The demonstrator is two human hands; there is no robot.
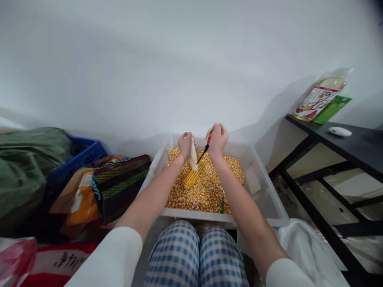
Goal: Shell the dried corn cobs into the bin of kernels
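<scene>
My left hand (185, 146) is closed around a pale, tapered piece of corn (194, 156); I cannot tell whether it is bare cob or husk. In my right hand (218, 138) is a thin, dark pointed tool (203, 153), its handle mostly hidden by the fingers, with some red showing. The tool's tip slants down close to the pale piece's lower end. Just below lies a yellow corn cob (191, 179), kernels on, resting on a thick layer of loose corn kernels (209, 195). A translucent plastic bin (266, 187) holds the kernels.
Against the front wall of the bin stands a thin green object (222, 204). On the right, a black shelf (359, 139) carries a bottle (321, 97), a green packet (332, 108) and a white oval object (340, 131). Left are a blue crate (89, 149) and a mesh bag (121, 183).
</scene>
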